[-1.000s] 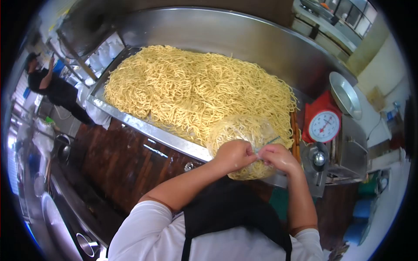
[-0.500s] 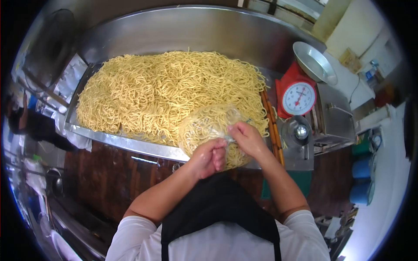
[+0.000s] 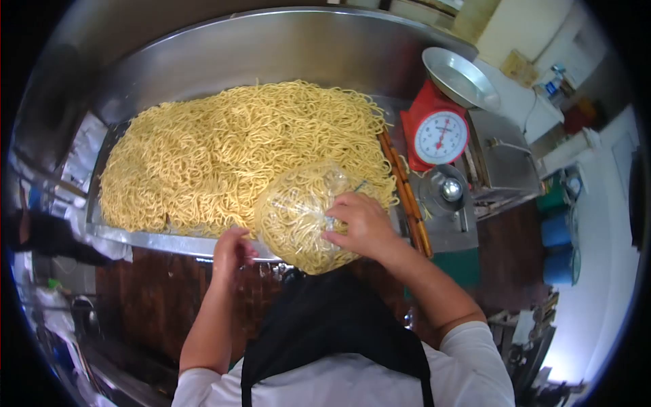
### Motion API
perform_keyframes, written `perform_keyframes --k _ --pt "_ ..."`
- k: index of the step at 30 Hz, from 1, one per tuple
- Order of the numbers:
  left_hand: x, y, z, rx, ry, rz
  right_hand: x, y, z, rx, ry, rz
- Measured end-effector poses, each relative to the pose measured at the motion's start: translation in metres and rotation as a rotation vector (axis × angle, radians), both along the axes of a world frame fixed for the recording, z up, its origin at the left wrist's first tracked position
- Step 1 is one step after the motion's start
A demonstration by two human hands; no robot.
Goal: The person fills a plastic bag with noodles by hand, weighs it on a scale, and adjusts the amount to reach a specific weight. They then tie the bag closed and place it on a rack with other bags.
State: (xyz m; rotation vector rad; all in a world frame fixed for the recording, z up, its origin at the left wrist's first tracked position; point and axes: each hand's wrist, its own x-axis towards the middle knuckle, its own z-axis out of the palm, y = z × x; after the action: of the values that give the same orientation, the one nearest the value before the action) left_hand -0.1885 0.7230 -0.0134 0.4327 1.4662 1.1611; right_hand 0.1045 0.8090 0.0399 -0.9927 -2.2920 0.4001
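Observation:
A clear plastic bag of yellow noodles (image 3: 288,217) sits at the front edge of the metal tray (image 3: 163,240), its gathered neck towards me. My right hand (image 3: 363,224) grips that neck, thumb and fingers closing on the twisted plastic. Something thin and bluish shows at the neck, too small to make out. To the left of the bag, my left hand (image 3: 232,251) is apart from it and holds nothing, its fingers loosely bent. Behind both hands a wide heap of loose yellow noodles (image 3: 224,142) covers most of the tray.
A red dial scale (image 3: 437,132) with a metal pan (image 3: 461,78) stands right of the noodles. Wooden sticks (image 3: 405,193) lie between noodles and scale. A metal bowl (image 3: 442,193) sits in front of the scale. At the far left is another person's dark clothing (image 3: 54,237).
My left hand has let go of the bag's neck and moved left. My right hand keeps hold of the neck. The view has shifted, so tray and scale appear further left.

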Motion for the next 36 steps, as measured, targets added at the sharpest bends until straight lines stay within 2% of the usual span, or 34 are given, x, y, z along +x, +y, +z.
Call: perform_keyframes --k 1,3,5,7,9,11,13,15,17,18,19,20,21,22,23,24,25,26,27,28,29,30,33,34,36 --pt "-0.016 -0.005 -0.021 -0.076 -0.073 0.03 -0.006 -0.004 0.004 0.008 -0.109 -0.017" --pt "-0.028 -0.014 -0.04 -0.174 -0.163 -0.127 -0.017 -0.005 0.009 -0.026 -0.177 -0.052" --pt "-0.029 -0.021 -0.056 -0.218 -0.387 -0.349 -0.027 -0.007 0.005 -0.016 -0.247 -0.055" --pt "-0.024 -0.013 -0.065 -0.257 -0.781 -0.483 -0.034 -0.006 0.004 -0.013 -0.248 -0.128" --pt "-0.025 0.0 -0.066 -0.284 -0.875 -0.557 -0.041 -0.007 0.001 0.027 -0.274 -0.165" --pt "-0.023 0.011 -0.057 -0.237 -0.982 -0.462 -0.054 -0.02 -0.013 0.073 -0.149 -0.265" --pt "-0.025 0.011 -0.08 -0.186 -0.932 -0.609 -0.073 -0.044 -0.018 0.052 -0.007 -0.367" --pt "-0.02 0.02 -0.092 -0.057 -1.087 -0.512 -0.096 -0.068 -0.006 -0.102 0.056 -0.461" --pt "0.006 0.016 -0.038 -0.005 -0.83 -0.477 -0.101 -0.088 -0.001 -0.091 0.237 -0.489" --pt "0.001 0.026 -0.051 -0.02 -0.861 -0.515 -0.095 -0.095 0.01 -0.063 0.234 -0.595" --pt "-0.001 0.036 -0.066 -0.042 -0.893 -0.55 -0.089 -0.104 0.021 -0.048 0.247 -0.604" --pt "0.018 0.037 -0.054 -0.076 -0.904 -0.647 -0.08 -0.118 0.033 -0.033 0.26 -0.605" --pt "0.035 0.037 -0.034 -0.145 -0.946 -0.625 -0.066 -0.133 0.046 -0.006 0.253 -0.691" --pt "0.048 0.041 -0.02 -0.21 -0.982 -0.595 -0.054 -0.145 0.06 -0.02 0.305 -0.832" --pt "0.059 0.045 -0.015 -0.224 -0.98 -0.668 -0.038 -0.159 0.07 -0.029 0.367 -0.959" --pt "0.065 0.055 -0.015 -0.321 -1.024 -0.913 -0.015 -0.174 0.068 0.134 0.459 -1.018" --pt "0.073 0.067 -0.021 -0.418 -1.056 -1.15 0.013 -0.196 0.073 0.105 0.458 -1.1" --pt "0.093 0.079 -0.039 -0.412 -1.14 -1.334 0.04 -0.221 0.076 0.07 0.461 -1.17" --pt "0.121 0.077 -0.033 -0.411 -1.131 -1.37 0.06 -0.249 0.086 -0.025 0.677 -1.242" --pt "0.16 0.068 -0.015 -0.312 -1.037 -1.637 0.077 -0.277 0.091 -0.043 0.848 -1.281" --pt "0.196 0.058 -0.002 -0.206 -0.93 -1.895 0.091 -0.3 0.09 0.011 0.909 -1.305" --pt "0.229 0.043 0.001 -0.193 -0.885 -1.887 0.102 -0.323 0.094 0.012 0.911 -1.363" --pt "0.323 -0.053 0.028 -0.413 -0.87 -1.731 0.123 -0.384 0.102 0.055 0.813 -1.491" --pt "0.352 -0.074 0.016 -0.406 -0.832 -1.807 0.129 -0.403 0.099 0.061 0.689 -1.548" --pt "0.395 -0.111 0.009 -0.414 -0.815 -1.913 0.147 -0.44 0.091 0.065 0.611 -1.597"
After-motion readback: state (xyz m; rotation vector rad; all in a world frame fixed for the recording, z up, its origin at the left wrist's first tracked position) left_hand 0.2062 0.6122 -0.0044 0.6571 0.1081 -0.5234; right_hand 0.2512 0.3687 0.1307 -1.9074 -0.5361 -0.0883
